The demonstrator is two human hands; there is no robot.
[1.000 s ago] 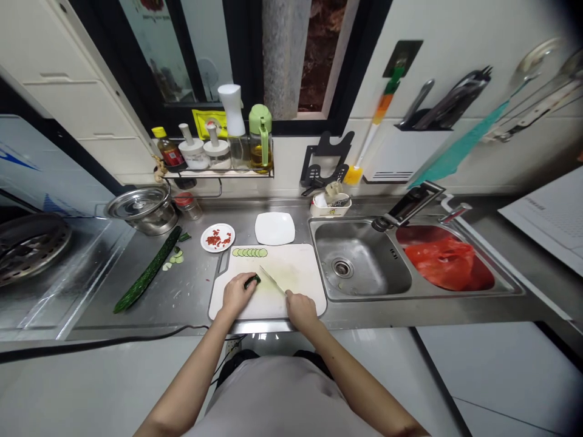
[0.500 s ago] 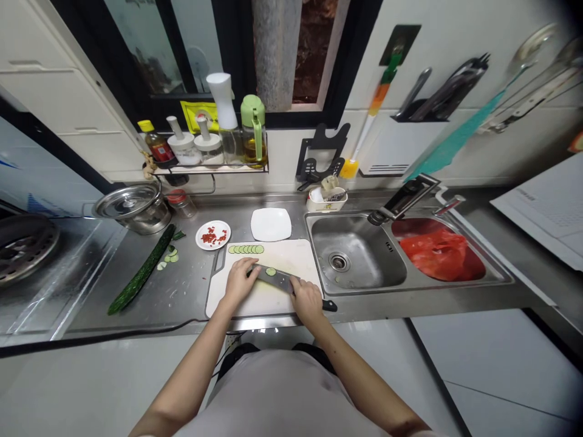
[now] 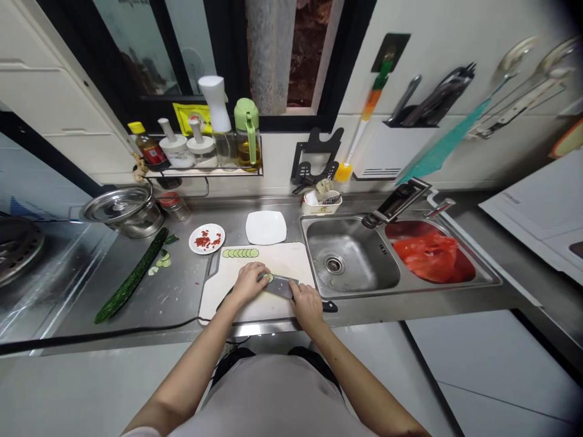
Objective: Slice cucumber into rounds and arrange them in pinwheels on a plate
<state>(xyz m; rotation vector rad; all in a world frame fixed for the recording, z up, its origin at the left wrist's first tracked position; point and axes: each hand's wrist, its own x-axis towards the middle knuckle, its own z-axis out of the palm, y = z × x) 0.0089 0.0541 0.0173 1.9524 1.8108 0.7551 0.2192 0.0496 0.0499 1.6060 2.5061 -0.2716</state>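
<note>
My left hand (image 3: 249,285) is closed over the cutting board (image 3: 281,312), its thumb and fingertips at a thin round cucumber slice (image 3: 271,277) lying against the knife blade. Part of a dark green cucumber piece (image 3: 224,300) shows beside my left wrist; my hand and forearm hide the rest. My right hand (image 3: 306,305) grips the kitchen knife (image 3: 280,287), fingers on the blade's heel, with its black handle sticking out to the right. A row of overlapping cucumber slices (image 3: 240,253) lies along the board's far edge.
A white plate of chopped red pieces (image 3: 207,239) and a bare white square plate (image 3: 266,227) stand behind the board. Left are a whole cucumber (image 3: 132,277), trimmings (image 3: 163,261) and a steel pot (image 3: 132,212). The sink (image 3: 355,252) is right; a black cable (image 3: 113,334) crosses the counter's front.
My left fingers have moved right along the blade to the cucumber slice. Dark green cucumber now shows beside my left wrist. My right hand keeps its grip on the knife; the view has shifted slightly.
</note>
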